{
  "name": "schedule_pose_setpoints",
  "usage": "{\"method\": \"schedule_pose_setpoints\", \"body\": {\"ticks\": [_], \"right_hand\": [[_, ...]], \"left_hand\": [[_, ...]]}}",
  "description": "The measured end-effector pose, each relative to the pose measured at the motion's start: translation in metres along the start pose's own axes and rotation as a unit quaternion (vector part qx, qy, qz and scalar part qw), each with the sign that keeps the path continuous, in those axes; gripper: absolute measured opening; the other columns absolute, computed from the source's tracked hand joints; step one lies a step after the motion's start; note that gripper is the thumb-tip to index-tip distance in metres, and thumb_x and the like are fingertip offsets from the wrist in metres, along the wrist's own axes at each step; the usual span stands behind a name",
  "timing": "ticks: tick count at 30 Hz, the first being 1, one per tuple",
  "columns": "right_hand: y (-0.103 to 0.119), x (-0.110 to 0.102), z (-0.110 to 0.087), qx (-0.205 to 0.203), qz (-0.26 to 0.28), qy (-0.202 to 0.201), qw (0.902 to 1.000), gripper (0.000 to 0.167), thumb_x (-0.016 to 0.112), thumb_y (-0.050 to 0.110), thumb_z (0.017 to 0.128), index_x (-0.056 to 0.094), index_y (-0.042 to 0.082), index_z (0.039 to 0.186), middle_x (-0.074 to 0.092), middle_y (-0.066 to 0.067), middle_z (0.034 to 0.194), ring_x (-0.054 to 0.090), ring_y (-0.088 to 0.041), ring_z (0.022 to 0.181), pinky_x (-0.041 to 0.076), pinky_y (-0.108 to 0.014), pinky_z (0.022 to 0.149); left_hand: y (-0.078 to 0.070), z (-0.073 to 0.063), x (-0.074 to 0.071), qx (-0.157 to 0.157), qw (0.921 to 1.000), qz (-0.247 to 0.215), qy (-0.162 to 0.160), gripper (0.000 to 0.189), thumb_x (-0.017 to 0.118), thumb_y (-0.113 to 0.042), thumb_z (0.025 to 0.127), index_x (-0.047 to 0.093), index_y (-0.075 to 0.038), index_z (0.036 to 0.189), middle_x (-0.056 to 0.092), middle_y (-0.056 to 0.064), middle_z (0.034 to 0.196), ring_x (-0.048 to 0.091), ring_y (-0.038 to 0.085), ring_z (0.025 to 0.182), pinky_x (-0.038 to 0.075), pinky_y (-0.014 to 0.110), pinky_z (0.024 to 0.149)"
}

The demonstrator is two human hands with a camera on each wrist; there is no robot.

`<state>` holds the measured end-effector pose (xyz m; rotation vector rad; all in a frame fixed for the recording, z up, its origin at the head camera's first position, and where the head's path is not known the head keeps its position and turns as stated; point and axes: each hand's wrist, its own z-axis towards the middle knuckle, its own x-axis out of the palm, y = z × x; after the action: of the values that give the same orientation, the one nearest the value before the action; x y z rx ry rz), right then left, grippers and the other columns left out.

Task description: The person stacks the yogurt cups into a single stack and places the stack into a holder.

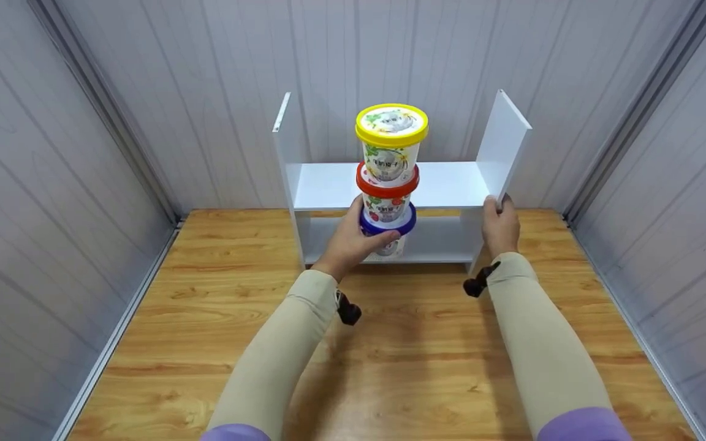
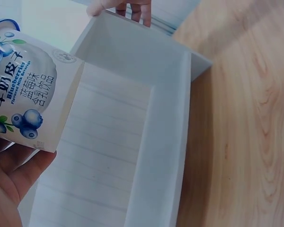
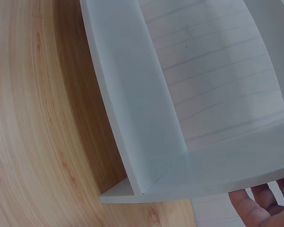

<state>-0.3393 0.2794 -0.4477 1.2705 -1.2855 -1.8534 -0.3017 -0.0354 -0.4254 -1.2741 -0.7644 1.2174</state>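
My left hand grips the bottom tub of a stack of three, its thumb across the front. This tub has a blue lid and a blueberry print. A red-lidded tub stands on it, and a yellow-lidded tub tops the column. The stack is in front of a white two-tier shelf, overlapping both tiers in the head view. My right hand holds the shelf's right side panel, with the thumb inside and fingers around the outer face.
Under the shelf is a wood-grain tabletop. Pale panelled walls stand at the back, left and right. The shelf's left side panel rises above the upper tier.
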Motion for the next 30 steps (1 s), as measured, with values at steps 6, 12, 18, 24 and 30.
{"method": "schedule_pose_setpoints", "body": {"ticks": [6, 12, 18, 24, 30], "right_hand": [[0.0, 0.003, -0.001, 0.014, -0.001, 0.01, 0.9998, 0.073, 0.029, 0.056, 0.102, 0.023, 0.015, 0.162, 0.037, -0.019, 0.158, 0.039, -0.036, 0.142, 0.034, -0.052, 0.116], [-0.002, 0.003, 0.0, -0.001, 0.004, 0.004, 1.0, 0.073, 0.031, 0.054, 0.102, 0.026, 0.013, 0.161, 0.042, -0.021, 0.153, 0.043, -0.036, 0.138, 0.036, -0.051, 0.114], [-0.003, 0.003, -0.001, -0.006, 0.002, 0.004, 1.0, 0.072, 0.031, 0.054, 0.102, 0.026, 0.012, 0.161, 0.046, -0.024, 0.149, 0.045, -0.039, 0.135, 0.038, -0.053, 0.112], [-0.004, 0.002, -0.003, -0.009, -0.006, 0.005, 0.9999, 0.071, 0.031, 0.053, 0.103, 0.026, 0.012, 0.161, 0.046, -0.024, 0.149, 0.045, -0.04, 0.135, 0.038, -0.054, 0.112], [-0.003, -0.001, -0.004, 0.0, -0.008, 0.006, 0.9999, 0.072, 0.03, 0.055, 0.103, 0.026, 0.012, 0.161, 0.042, -0.024, 0.153, 0.043, -0.039, 0.138, 0.037, -0.053, 0.114]], "left_hand": [[-0.007, 0.002, -0.004, 0.009, 0.9998, 0.016, -0.009, 0.098, 0.089, -0.056, 0.07, 0.035, -0.036, 0.149, 0.056, -0.012, 0.137, 0.054, 0.014, 0.127, 0.043, 0.054, 0.11], [-0.015, 0.006, -0.007, 0.017, 0.9995, 0.024, -0.009, 0.096, 0.089, -0.05, 0.073, 0.034, -0.033, 0.151, 0.055, -0.008, 0.139, 0.054, 0.017, 0.128, 0.043, 0.054, 0.11], [-0.022, 0.01, -0.01, 0.013, 0.9988, 0.043, -0.017, 0.098, 0.089, -0.054, 0.071, 0.036, -0.033, 0.15, 0.056, -0.009, 0.137, 0.054, 0.016, 0.127, 0.043, 0.053, 0.11], [-0.031, 0.016, -0.013, 0.006, 0.9987, 0.047, -0.022, 0.098, 0.09, -0.053, 0.07, 0.036, -0.034, 0.149, 0.056, -0.01, 0.137, 0.054, 0.016, 0.127, 0.043, 0.054, 0.11], [-0.038, 0.02, -0.016, 0.008, 0.998, 0.058, -0.024, 0.098, 0.088, -0.053, 0.072, 0.034, -0.032, 0.151, 0.055, -0.008, 0.139, 0.053, 0.017, 0.129, 0.043, 0.052, 0.111]]}}
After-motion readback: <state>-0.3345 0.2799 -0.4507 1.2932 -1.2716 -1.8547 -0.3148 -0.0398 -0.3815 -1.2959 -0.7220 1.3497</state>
